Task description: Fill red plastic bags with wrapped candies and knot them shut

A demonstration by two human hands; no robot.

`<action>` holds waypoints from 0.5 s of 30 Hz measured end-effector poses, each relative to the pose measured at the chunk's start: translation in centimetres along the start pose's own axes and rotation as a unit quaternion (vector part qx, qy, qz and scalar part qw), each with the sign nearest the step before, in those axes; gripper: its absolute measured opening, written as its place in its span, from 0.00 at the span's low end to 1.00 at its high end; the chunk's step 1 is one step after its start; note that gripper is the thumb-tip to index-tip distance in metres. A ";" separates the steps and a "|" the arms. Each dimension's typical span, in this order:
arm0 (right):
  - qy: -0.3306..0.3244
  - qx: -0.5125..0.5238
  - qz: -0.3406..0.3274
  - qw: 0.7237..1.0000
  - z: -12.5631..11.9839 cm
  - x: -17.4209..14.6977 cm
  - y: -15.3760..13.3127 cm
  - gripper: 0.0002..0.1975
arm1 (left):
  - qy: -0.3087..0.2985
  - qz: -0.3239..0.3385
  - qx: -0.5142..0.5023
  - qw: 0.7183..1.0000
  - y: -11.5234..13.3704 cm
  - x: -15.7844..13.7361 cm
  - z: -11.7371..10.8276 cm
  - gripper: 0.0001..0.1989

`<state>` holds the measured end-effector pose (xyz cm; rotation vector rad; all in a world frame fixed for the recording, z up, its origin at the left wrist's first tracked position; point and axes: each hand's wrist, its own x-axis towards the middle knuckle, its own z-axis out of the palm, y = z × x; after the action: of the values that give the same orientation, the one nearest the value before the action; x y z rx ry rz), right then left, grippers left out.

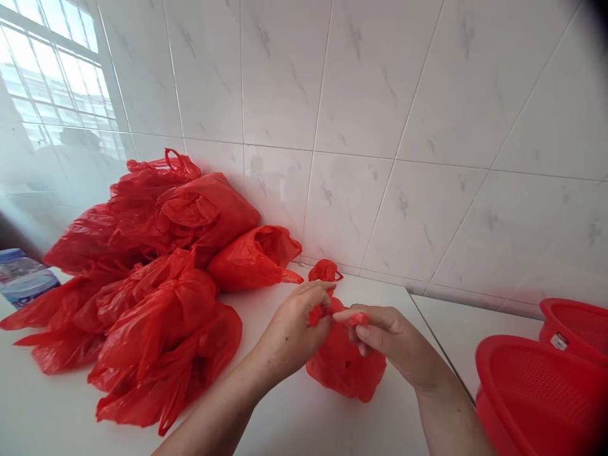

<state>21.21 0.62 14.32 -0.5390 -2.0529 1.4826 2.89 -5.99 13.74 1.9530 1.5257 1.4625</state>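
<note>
While the left hand [301, 326] pinches the neck of a bag [349, 370] and the right hand [382, 326] its twisted end, probably to keep the plastic taut, the body rests on the table [280, 430]. Knuckles hide the exact grip. Leftward, a pile [156, 316] of bags sits by the wall [361, 88], contents unclear; rightward, the frame cuts off two baskets [498, 348].

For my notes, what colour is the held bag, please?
The bag is red; the head view shows it.
</note>
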 end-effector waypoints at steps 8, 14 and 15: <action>0.132 -0.100 0.070 0.984 1.0 0.6 0.0 0.17 | -0.027 -0.075 0.013 0.997 0.0 -0.3 0.6 0.06; 0.189 -0.131 0.103 0.968 1.1 1.2 0.8 0.14 | -0.025 -0.055 0.084 0.995 0.1 -0.2 0.9 0.05; 0.173 -0.107 0.093 0.975 0.9 1.2 0.8 0.15 | -0.022 -0.040 0.100 0.994 0.0 -0.1 0.9 0.05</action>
<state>19.73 0.91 13.59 -1.0240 -1.9323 1.1695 3.64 -5.77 13.31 1.9921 1.7697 1.2689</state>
